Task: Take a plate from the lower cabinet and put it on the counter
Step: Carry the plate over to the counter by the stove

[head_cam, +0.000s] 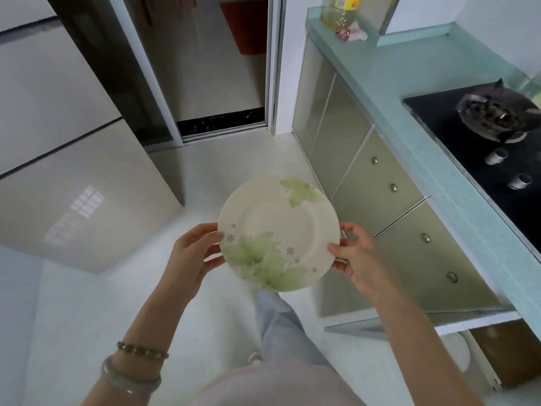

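A white plate with green flower prints is held in the air above the floor, face up and slightly tilted. My left hand grips its left rim and my right hand grips its right rim. The pale green counter runs along the right, above and to the right of the plate. Below it are the lower cabinet doors with round knobs; the nearest door stands swung open, and something white and round shows inside the cabinet.
A black gas hob with a dark wok and two knobs is set into the counter. A yellow-labelled bottle stands at the counter's far end. A sliding glass door opens ahead. White tiled floor lies below.
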The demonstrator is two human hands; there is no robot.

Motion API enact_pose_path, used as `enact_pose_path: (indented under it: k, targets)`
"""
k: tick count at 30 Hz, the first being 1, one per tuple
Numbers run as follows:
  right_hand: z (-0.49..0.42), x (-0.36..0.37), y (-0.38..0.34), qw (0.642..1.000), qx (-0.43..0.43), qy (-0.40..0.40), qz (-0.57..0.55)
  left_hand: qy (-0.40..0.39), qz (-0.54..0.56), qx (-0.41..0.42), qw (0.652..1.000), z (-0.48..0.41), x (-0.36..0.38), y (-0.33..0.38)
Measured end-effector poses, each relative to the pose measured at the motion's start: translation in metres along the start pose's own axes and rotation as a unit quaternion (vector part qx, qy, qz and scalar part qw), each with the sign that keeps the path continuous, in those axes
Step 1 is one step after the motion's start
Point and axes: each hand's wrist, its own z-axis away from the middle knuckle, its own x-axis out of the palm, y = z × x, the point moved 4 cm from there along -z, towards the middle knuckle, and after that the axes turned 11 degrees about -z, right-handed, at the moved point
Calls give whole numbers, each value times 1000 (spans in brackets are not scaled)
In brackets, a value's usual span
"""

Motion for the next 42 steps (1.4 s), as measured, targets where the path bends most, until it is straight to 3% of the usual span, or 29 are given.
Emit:
enact_pose_path:
  k: [21,33,42]
  targets:
    - [-245,32,-170,995,-42,74,-47,-36,-39,1,999,-302,77,164]
    - [-371,46,-255,975,-73,180,-106,-150,-85,-6,985,-498,140,264]
    - [-437,49,-296,943,-88,275,-166,-257,-150,6,955,-616,203,335]
